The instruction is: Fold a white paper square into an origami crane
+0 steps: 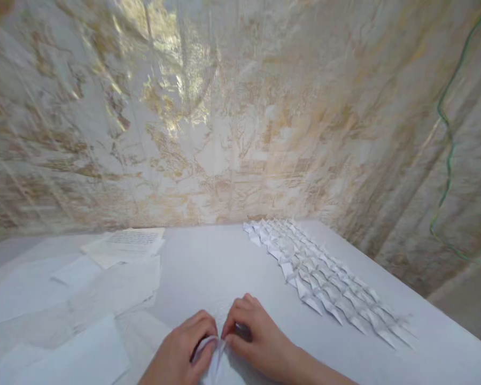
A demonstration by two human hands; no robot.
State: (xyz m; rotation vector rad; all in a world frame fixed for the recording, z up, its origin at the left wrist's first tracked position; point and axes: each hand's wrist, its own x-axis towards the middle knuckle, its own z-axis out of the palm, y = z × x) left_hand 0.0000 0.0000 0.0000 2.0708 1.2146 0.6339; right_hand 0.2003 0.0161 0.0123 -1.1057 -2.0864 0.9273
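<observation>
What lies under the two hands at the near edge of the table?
A small white paper, pinched between the fingertips of the left hand and the right hand, over the white table. Most of its shape and folds are covered by the fingers.

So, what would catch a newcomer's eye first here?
The long band of folded white paper pieces in rows on the table, at right. Then, at the near edge, the left hand and right hand pinching a small white paper between them, with loose sheets to the left.
</observation>
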